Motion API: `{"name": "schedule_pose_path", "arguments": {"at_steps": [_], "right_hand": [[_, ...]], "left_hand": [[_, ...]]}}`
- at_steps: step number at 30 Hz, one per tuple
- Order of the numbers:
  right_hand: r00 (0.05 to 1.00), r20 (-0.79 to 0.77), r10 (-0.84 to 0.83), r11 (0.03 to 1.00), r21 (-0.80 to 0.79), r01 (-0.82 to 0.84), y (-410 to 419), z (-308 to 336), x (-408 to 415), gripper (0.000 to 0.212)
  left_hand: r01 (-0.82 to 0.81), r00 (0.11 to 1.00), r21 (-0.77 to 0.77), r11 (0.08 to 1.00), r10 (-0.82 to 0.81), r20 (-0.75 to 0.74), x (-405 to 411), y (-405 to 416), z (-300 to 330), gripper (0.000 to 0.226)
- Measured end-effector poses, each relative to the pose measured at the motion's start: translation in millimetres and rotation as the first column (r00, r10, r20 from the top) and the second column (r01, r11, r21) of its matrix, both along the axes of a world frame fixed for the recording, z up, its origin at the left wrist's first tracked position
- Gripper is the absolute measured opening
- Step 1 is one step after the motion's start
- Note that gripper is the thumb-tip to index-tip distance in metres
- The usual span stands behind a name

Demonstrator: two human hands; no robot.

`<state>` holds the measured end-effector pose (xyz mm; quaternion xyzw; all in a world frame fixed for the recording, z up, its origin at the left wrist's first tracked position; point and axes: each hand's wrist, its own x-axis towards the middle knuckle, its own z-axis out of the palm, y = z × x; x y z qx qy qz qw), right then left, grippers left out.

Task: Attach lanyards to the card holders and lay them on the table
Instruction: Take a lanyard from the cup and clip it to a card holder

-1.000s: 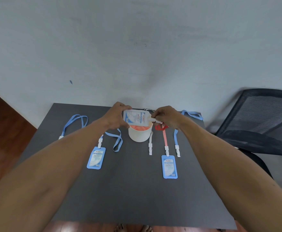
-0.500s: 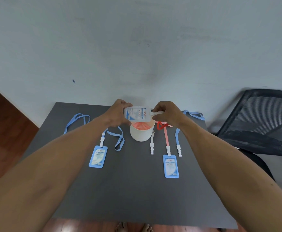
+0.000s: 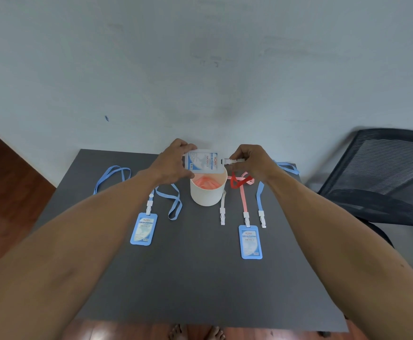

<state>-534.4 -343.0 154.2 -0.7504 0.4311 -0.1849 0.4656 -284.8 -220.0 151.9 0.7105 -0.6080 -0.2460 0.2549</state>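
My left hand [image 3: 173, 163] grips a white card holder [image 3: 203, 161], held sideways above the white cup [image 3: 208, 195]. My right hand [image 3: 252, 161] pinches a white lanyard clip [image 3: 233, 161] right at the holder's slotted end; a red lanyard [image 3: 240, 180] trails under that hand. On the table [image 3: 195, 278] lie two blue card holders with lanyards clipped on: one at the left [image 3: 143, 228] with a blue lanyard, one at the right [image 3: 250, 242] with a pink lanyard [image 3: 243, 200].
The cup holds pink pieces [image 3: 205, 180]. Loose on the table are a white lanyard [image 3: 222, 209], a blue lanyard [image 3: 260, 202] and another blue lanyard [image 3: 112, 175] at the far left. A black mesh chair [image 3: 382, 173] stands to the right. A wall is close behind the table.
Both hands lifted the white card holder and the clip slightly higher above the cup. The holder now lies more level, with the clip held against its end.
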Motion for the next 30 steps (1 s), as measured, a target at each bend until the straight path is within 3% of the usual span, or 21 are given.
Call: {"name": "schedule_pose_path", "arguments": {"at_steps": [14, 18, 23, 30], "right_hand": [[0.994, -0.094, 0.060, 0.969, 0.243, -0.035, -15.9, 20.1, -11.8, 0.022], [0.990, -0.142, -0.022, 0.983, 0.177, 0.047, -13.0, 28.4, -7.9, 0.011], [0.971, -0.237, -0.005, 0.997, 0.076, 0.024, -14.0, 29.9, -1.3, 0.008], [0.974, -0.221, -0.057, 0.997, 0.035, 0.067, -9.4, 16.9, 0.8, 0.009]], "left_hand": [[0.004, 0.996, -0.059, 0.998, 0.002, 0.090, 1.5, -6.6, 11.7, 0.086], [0.029, 0.991, -0.085, 0.996, -0.017, 0.135, -2.1, -8.4, 13.6, 0.084], [0.046, 0.987, -0.082, 0.996, -0.033, 0.160, -6.9, -10.6, 14.0, 0.086], [0.043, 0.985, -0.099, 0.994, -0.026, 0.172, -10.5, -7.8, 12.4, 0.084]]}}
